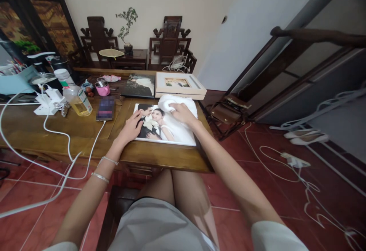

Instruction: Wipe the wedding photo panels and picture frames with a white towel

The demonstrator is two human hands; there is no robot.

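A wedding photo panel (pixel 168 129) lies flat on the wooden table, a couple printed on its front. My left hand (pixel 130 129) rests on its left edge with fingers stretched out over the print. Bunched in my right hand (pixel 184 114) is a white fluffy cloth (pixel 168 101), pressed against the panel's upper right part. Part of the cloth spreads past the panel's top edge, and it hides that corner. Behind the panel lie a dark photo album (pixel 140 85) and a pale boxed frame (pixel 181 87) with a small picture inside.
On the table's left are a phone (pixel 105 109) on a charging cable, a bottle of yellow liquid (pixel 78 100), a pink cup (pixel 103 88) and a white power strip (pixel 47 102). Wooden chairs (pixel 168 39) stand behind; cables and another power strip (pixel 296 160) lie on the floor at right.
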